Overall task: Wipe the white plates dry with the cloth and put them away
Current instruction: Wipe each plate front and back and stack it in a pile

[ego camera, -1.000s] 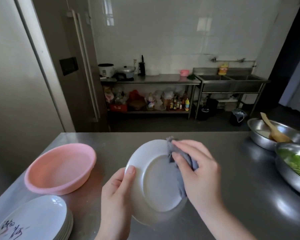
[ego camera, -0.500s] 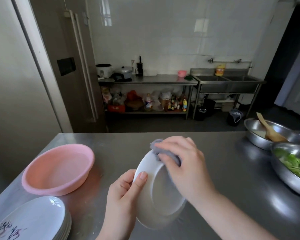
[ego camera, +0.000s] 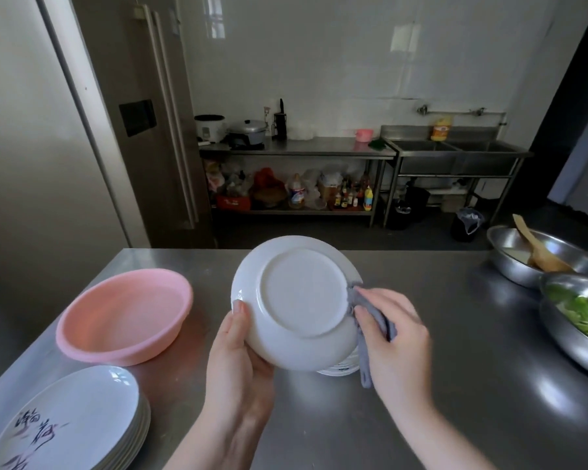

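White plate (ego camera: 296, 300) at frame centre, tilted, underside facing camera, above steel counter (ego camera: 455, 368). Left hand (ego camera: 235, 361) grips lower-left rim, thumb curled over edge. Right hand (ego camera: 392, 337) pinches grey cloth (ego camera: 370, 320) against right rim. Plate stack (ego camera: 72, 422) lower left; pink basin (ego camera: 123, 317) beside it.
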`<state>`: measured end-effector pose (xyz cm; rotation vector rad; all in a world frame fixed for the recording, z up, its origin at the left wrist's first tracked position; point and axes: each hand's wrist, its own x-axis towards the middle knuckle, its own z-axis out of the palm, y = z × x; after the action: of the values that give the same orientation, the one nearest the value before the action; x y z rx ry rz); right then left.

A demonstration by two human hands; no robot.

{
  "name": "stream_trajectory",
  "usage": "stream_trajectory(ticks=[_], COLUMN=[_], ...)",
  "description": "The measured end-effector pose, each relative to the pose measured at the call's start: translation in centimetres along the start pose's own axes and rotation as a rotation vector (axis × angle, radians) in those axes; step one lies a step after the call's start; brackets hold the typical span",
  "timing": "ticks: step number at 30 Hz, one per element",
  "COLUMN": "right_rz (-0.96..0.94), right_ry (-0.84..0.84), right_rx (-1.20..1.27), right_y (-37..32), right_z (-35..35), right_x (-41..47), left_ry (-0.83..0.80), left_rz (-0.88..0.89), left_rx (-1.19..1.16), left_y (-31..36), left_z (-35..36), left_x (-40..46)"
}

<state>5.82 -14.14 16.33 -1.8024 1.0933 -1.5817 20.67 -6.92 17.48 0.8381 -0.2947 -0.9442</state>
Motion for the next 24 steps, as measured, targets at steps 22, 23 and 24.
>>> stream_trajectory(ticks=[22, 23, 24], right_rz=[-0.605, -0.601, -0.574], right_ry=[-0.257, -0.238, -0.2], right_rx=[-0.271, -0.245, -0.215], right_y=[-4.2, -4.0, -3.7], right_z=[3.2, 2.9, 2.3], right_x=[-4.3, -4.2, -4.0], left_ry=[0.102, 0.116, 0.13], left_rz=[-0.348, -0.299, -0.234], left_rx=[-0.366, -0.354, -0.321], left_y=[0.8, 1.0, 1.3], left_z=[-0.2, -0.4, -0.6], left_x=[-1.6, -1.4, -1.2])
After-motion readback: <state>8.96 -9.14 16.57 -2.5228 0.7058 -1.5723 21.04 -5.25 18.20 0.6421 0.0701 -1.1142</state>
